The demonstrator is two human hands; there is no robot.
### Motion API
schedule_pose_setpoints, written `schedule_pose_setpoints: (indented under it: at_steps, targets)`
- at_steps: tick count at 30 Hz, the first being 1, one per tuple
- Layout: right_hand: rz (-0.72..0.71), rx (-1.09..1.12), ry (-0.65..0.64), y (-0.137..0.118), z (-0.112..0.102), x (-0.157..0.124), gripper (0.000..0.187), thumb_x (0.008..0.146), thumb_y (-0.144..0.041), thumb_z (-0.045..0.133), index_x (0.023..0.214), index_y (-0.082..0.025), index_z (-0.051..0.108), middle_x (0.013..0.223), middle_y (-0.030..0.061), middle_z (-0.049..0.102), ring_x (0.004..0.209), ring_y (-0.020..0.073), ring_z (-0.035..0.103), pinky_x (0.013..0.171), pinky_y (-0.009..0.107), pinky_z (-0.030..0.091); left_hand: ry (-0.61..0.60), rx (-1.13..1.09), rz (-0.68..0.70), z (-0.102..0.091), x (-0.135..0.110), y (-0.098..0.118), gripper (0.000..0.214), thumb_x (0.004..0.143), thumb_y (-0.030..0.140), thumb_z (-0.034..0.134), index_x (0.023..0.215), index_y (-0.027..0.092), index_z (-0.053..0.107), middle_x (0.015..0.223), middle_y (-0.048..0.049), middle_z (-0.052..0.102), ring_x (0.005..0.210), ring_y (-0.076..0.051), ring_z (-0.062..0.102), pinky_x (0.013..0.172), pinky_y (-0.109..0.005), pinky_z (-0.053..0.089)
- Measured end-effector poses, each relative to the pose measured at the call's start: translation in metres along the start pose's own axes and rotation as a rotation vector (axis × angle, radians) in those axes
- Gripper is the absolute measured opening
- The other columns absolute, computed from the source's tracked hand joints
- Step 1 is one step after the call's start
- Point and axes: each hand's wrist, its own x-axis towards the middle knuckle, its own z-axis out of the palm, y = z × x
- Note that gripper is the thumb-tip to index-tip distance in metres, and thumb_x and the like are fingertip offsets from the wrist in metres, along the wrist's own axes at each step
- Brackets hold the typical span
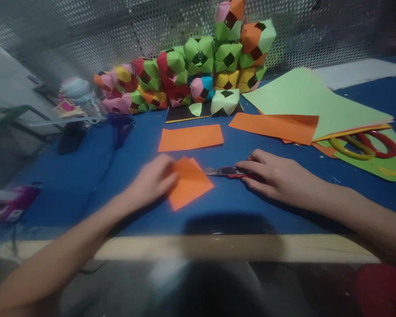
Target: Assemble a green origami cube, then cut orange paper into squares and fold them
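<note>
My left hand (156, 176) pinches the left side of an orange paper square (189, 185), which is turned cornerwise above the blue tabletop. A second orange edge shows behind its upper right side. My right hand (267, 174) is closed around a small dark and red cutter (231, 171) lying low over the table. The cutter's metal end points left and meets the right side of the orange paper; whether it touches it I cannot tell. Beyond my hands lie an orange paper strip (191, 137) and, to its right, a longer orange strip (277, 127).
Folded paper balls (199, 55) are stacked against a perforated metal panel (171, 17). Green paper sheets (303, 101) lie at the right, beside yellow and red scissor-like handles (351, 147). A dark phone-like object (71, 137) is at the left. The table's pale front edge (138, 248) runs nearest me.
</note>
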Motion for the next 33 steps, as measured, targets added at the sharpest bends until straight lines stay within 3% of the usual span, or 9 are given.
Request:
schedule_pose_setpoints:
  at_steps: [5,10,12,15,19,24,33]
  targets:
    - [-0.058,0.073,0.015,0.003,-0.004,-0.008,0.039,0.098,-0.035,0.040,0.119,-0.017,0.067,0.099,0.0136,0.060,0.087,0.0233,0.057,0.071,0.034,0.047,0.040,0.010,-0.002,0.006,-0.003,0.001,0.033,0.087,0.032,0.050,0.116,0.015,0.051,0.113,-0.0112,0.062,0.099,-0.023,0.060,0.087,-0.039,0.051]
    - [-0.048,0.151,-0.021,0.005,-0.006,-0.012,0.040,0.098,-0.036,0.041,0.121,-0.017,0.067,0.098,0.0134,0.060,0.087,0.0232,0.057,0.071,0.034,0.046,0.151,0.131,0.190,0.016,-0.005,0.001,0.047,0.092,0.030,0.045,0.136,0.015,0.044,0.147,-0.0168,0.043,0.137,-0.029,0.039,0.114,-0.050,0.033]
    - [-0.055,0.170,-0.033,0.005,-0.006,-0.012,0.039,0.098,-0.037,0.042,0.121,-0.018,0.067,0.097,0.0128,0.060,0.087,0.0229,0.056,0.071,0.034,0.045,0.075,0.147,0.261,0.018,-0.004,0.004,0.044,0.096,0.035,0.042,0.138,0.021,0.047,0.156,-0.0116,0.034,0.147,-0.028,0.027,0.119,-0.050,0.025]
    - [-0.057,0.186,-0.041,0.006,-0.006,-0.012,0.038,0.098,-0.037,0.043,0.119,-0.018,0.068,0.096,0.0125,0.060,0.087,0.0231,0.056,0.073,0.035,0.045,-0.181,0.152,0.307,0.017,-0.002,0.014,0.049,0.098,0.048,0.040,0.143,0.028,0.045,0.163,-0.0050,0.026,0.152,-0.028,0.014,0.122,-0.052,0.017]
    - [-0.045,0.221,-0.053,0.005,-0.007,-0.012,0.038,0.097,-0.035,0.044,0.121,-0.017,0.067,0.096,0.0124,0.061,0.088,0.0231,0.057,0.073,0.034,0.045,-0.365,0.154,0.321,0.019,-0.001,0.023,0.061,0.100,0.056,0.026,0.152,0.025,0.033,0.165,-0.0050,0.018,0.153,-0.026,0.008,0.123,-0.051,0.011]
    - [-0.038,0.252,-0.055,0.009,-0.008,-0.008,0.040,0.095,-0.038,0.046,0.119,-0.017,0.069,0.094,0.0123,0.062,0.088,0.0237,0.057,0.073,0.035,0.046,-0.397,0.201,0.292,0.024,0.005,0.024,0.068,0.100,0.059,0.013,0.154,0.022,0.029,0.165,-0.0049,0.015,0.153,-0.025,0.004,0.124,-0.049,0.006]
    - [0.008,0.315,-0.045,0.026,-0.005,-0.003,0.044,0.093,-0.045,0.047,0.117,-0.017,0.071,0.095,0.0119,0.062,0.089,0.0243,0.057,0.077,0.037,0.046,-0.364,0.250,0.278,0.027,0.017,0.029,0.069,0.100,0.059,0.008,0.154,0.022,0.030,0.165,-0.0058,0.016,0.153,-0.025,0.009,0.124,-0.049,0.008]
